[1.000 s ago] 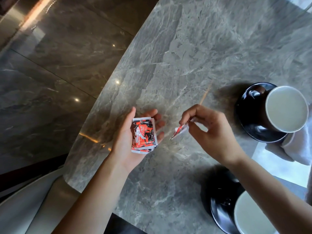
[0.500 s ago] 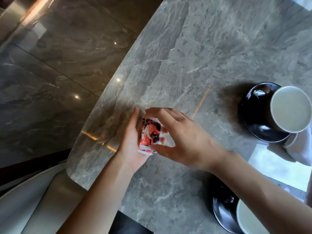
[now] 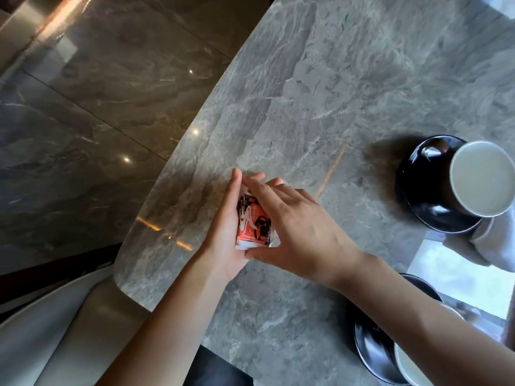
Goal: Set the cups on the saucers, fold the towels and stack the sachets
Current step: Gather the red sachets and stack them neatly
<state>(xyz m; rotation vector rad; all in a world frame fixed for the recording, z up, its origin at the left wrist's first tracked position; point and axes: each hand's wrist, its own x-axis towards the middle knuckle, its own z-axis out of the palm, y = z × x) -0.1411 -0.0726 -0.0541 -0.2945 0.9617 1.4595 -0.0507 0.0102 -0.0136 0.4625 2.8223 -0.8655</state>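
Note:
A small stack of red, black and white sachets (image 3: 254, 224) stands on edge between my two hands, low over the grey marble table (image 3: 320, 87). My left hand (image 3: 226, 232) cups it from the left. My right hand (image 3: 295, 232) presses on it from the right, thumb under the bottom edge. At the right a black cup with a white inside (image 3: 482, 178) sits on a black saucer (image 3: 426, 210). A second black saucer (image 3: 373, 355) with a cup (image 3: 409, 367) lies at the bottom right, partly behind my right forearm. A white towel (image 3: 490, 242) lies crumpled by the far saucer.
The table's curved edge runs from the top centre down to the lower left, with a glossy dark stone floor (image 3: 83, 112) beyond it. A pale chair seat (image 3: 41, 330) is below the edge. A bright reflective panel (image 3: 457, 277) sits at the right between the saucers.
My right hand brought a single sachet leftward to the stack in my left palm. Both hands have since closed around the stack and turned it on edge.

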